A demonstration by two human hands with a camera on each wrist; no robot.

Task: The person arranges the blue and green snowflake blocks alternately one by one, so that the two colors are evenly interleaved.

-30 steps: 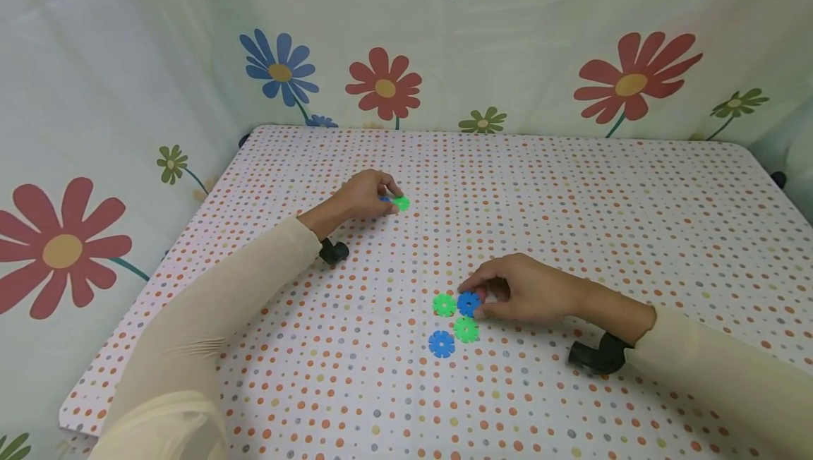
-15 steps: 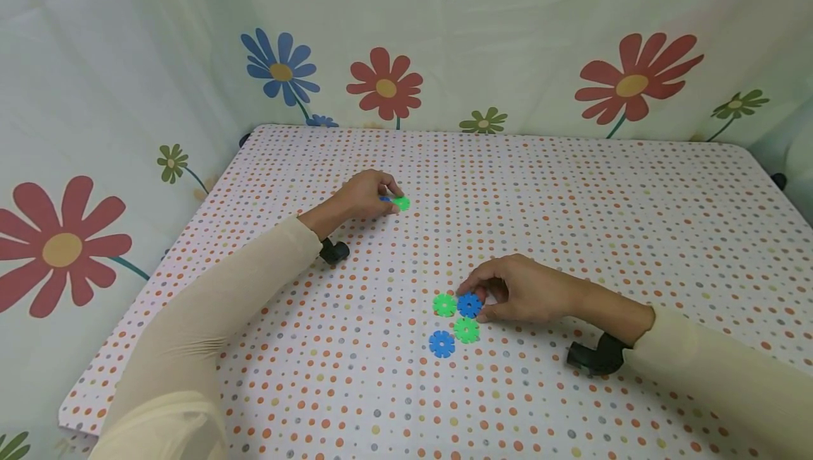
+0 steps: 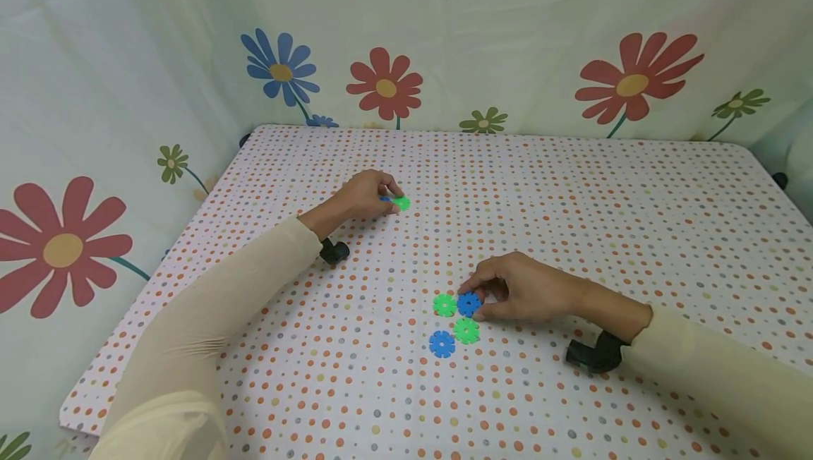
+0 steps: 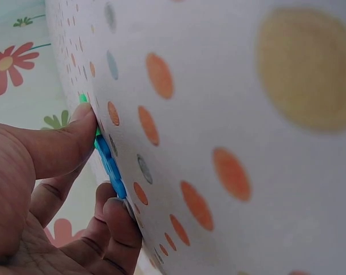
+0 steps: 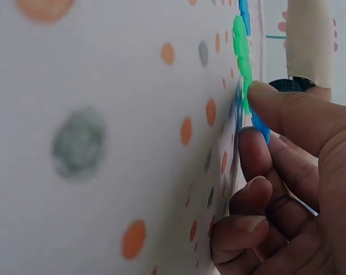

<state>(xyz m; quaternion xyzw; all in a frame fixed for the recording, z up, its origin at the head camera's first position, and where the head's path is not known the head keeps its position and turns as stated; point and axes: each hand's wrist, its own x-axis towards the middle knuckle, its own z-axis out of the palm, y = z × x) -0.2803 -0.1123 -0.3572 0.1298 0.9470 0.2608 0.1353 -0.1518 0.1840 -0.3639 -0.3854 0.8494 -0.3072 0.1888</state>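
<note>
In the head view, my left hand [image 3: 368,194] is at the left-centre of the table, with thumb and fingers about a green notched plastic snowflake disc [image 3: 401,203] and a blue disc [image 4: 110,166] joined or laid against it. Most of that blue disc is hidden from above. Nearer the front, my right hand [image 3: 527,287] pinches a blue snowflake disc [image 3: 468,303] between thumb and fingers. One green disc [image 3: 444,305] lies to its left and another green disc [image 3: 466,331] just below, both touching it or very close. A second blue disc [image 3: 441,343] lies at their lower left.
A white dotted cloth covers the table [image 3: 571,199]. Flower-printed curtains [image 3: 508,37] hang behind it and at the left. A black wrist camera [image 3: 334,252] sits under the left wrist, another black wrist camera [image 3: 597,354] under the right, both close above the tabletop.
My right hand shifts very slightly at the blue disc, which barely moves. The left hand and the other discs stay where they were.
</note>
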